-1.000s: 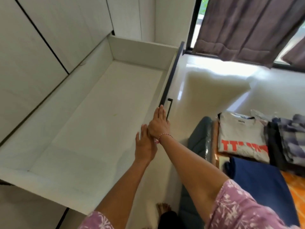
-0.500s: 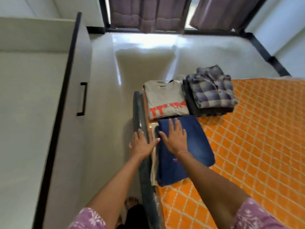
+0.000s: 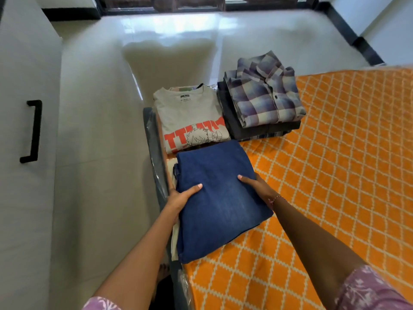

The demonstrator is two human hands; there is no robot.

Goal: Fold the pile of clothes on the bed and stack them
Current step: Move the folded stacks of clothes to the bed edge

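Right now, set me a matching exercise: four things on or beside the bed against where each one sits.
Things
1. folded jeans
2. plaid shirt
3. grey T-shirt
4. drawer handle

Places
A. on top of a dark folded stack
B. far left, on a white panel
C. gripped at both sides by the left hand and right hand
D. at the bed's corner, left of the plaid stack

Pairs: 1-C, 2-A, 3-D, 4-B

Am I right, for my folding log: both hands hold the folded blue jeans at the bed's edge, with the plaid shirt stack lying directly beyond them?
Not quite. Head view: the left hand and right hand do hold the folded blue jeans, but directly beyond them lies the grey printed T-shirt; the plaid shirt stack sits to its right.
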